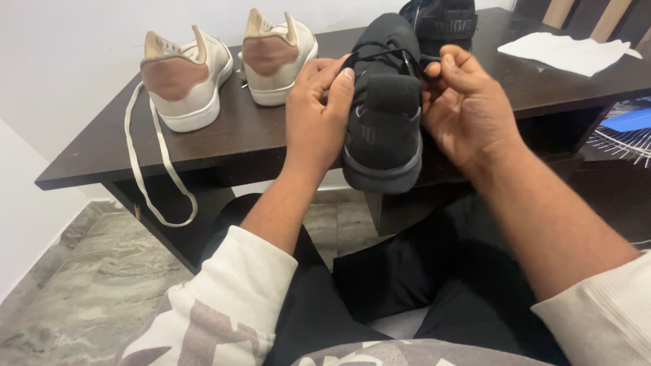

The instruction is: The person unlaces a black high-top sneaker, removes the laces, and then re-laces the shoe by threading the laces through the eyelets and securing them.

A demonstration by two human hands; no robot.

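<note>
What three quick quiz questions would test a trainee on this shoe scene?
1. True or false: both hands grip the black fabric sneaker.
2. Which lies right of the second black sneaker on the dark wooden table? A) white folded cloth B) red cup
3. What hangs off the table edge below the cream leather sneakers?

Key:
1. True: left hand and right hand hold it, fingers pinching its black lace.
2. A, the white folded cloth.
3. A loose cream shoelace.
</note>
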